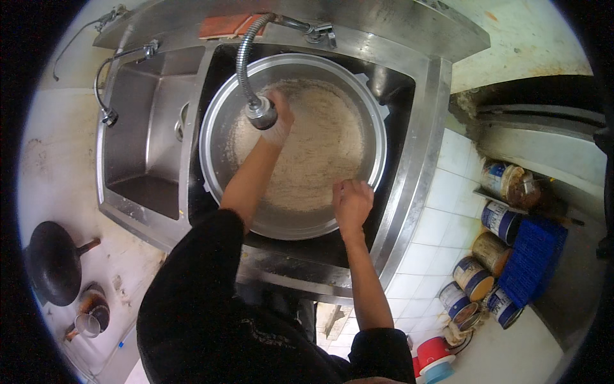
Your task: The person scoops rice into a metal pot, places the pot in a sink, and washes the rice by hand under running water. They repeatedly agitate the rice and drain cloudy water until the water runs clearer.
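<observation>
A large round metal basin (207, 158) stands in the right-hand sink before me. Pale grains that look like rice (319, 139) spread across its bottom. My left hand (283, 120) is over the basin, slightly blurred, beside and partly behind the spray head (262, 114) of a flexible metal tap (243, 72). Its fingers are partly hidden, so I cannot tell whether it grips the spray head. My right hand (354, 204) has its fingers curled over the near right rim of the basin.
A smaller steel sink (163, 110) with its own tap (100, 91) adjoins on the left. Red blocks (225, 26) lie on the back ledge. A black wok (55, 263) sits at lower left. Several paint tins (472, 278) and a blue crate-like object (532, 259) are at right.
</observation>
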A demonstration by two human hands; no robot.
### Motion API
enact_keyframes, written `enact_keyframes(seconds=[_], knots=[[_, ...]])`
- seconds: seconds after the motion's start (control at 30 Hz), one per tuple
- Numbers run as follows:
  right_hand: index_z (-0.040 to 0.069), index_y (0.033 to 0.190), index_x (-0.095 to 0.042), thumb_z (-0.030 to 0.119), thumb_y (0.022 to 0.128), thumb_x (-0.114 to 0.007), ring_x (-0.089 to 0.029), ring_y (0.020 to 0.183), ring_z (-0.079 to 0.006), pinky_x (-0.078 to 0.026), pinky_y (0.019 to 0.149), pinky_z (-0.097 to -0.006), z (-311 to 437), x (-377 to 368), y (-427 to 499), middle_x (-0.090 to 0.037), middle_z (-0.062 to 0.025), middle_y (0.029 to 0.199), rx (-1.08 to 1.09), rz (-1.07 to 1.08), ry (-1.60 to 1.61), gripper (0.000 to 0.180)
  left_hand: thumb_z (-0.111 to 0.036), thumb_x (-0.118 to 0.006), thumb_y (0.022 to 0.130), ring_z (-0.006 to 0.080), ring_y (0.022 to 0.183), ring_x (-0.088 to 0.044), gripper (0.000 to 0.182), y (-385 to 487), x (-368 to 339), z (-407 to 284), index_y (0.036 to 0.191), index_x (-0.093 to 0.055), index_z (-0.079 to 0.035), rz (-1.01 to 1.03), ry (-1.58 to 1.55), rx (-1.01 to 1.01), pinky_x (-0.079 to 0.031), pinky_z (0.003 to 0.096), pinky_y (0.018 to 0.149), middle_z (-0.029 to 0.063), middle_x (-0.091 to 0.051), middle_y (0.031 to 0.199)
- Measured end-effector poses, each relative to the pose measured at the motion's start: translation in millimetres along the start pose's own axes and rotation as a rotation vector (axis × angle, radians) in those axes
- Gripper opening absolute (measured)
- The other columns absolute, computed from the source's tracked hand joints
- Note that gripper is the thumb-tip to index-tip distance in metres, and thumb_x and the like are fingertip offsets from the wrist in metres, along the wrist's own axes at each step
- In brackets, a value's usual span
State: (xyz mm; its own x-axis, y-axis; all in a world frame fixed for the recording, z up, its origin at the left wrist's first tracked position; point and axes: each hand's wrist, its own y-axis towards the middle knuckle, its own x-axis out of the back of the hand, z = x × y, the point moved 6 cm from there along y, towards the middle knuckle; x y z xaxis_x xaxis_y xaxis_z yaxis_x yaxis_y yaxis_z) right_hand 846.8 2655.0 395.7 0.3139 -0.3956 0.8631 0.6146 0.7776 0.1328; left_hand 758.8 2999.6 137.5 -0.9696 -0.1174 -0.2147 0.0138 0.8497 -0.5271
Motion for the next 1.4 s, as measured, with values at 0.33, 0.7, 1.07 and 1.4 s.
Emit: enact_keyframes(seconds=[0.33,0.7,1.07,1.4], knots=[[0.003,0.080,-0.071,0.023,0.096,-0.067,-0.063,0.085,-0.0309,-0.048,0.080,-0.0442,-6,-4,-3,-0.066,-0.0108,0.081,0.001,-0.004,0.003,0.026,-0.021,-0.046,0.106,0.0485,0.138,-0.046,0.055,-230,-126,101,0.152,-0.038,0.007,0.481,0.822,-0.669,-0.036,0.0525,0.118,0.0325,-0.048,0.147],[0.001,0.083,-0.068,0.014,0.098,-0.062,-0.061,0.083,-0.0335,-0.045,0.078,-0.0462,-6,-3,-3,-0.066,-0.0140,0.082,-0.025,-0.017,0.045,0.021,-0.057,-0.076,0.081,0.0355,0.154,-0.027,0.083,-213,68,0,0.152,-0.051,-0.021,1.493,2.002,-0.746,-0.032,0.0587,0.119,0.0053,-0.027,0.170],[0.002,0.086,-0.070,0.018,0.098,-0.063,-0.062,0.088,-0.0315,-0.047,0.082,-0.0451,-7,-6,-4,-0.068,-0.0110,0.088,-0.029,0.053,0.019,0.022,-0.080,-0.045,0.090,0.0374,0.159,-0.009,0.098,-170,25,26,0.163,-0.032,-0.016,1.520,2.055,-0.796,-0.004,0.0616,0.126,0.0165,-0.017,0.172],[0.002,0.083,-0.070,0.016,0.096,-0.065,-0.063,0.086,-0.0314,-0.048,0.082,-0.0444,-9,-6,-6,-0.067,-0.0121,0.086,-0.022,0.064,-0.019,0.020,-0.062,-0.043,0.102,0.0441,0.156,-0.018,0.073,-185,13,84,0.163,-0.032,-0.022,0.717,2.307,-0.828,-0.010,0.0684,0.123,0.0138,-0.031,0.168]])
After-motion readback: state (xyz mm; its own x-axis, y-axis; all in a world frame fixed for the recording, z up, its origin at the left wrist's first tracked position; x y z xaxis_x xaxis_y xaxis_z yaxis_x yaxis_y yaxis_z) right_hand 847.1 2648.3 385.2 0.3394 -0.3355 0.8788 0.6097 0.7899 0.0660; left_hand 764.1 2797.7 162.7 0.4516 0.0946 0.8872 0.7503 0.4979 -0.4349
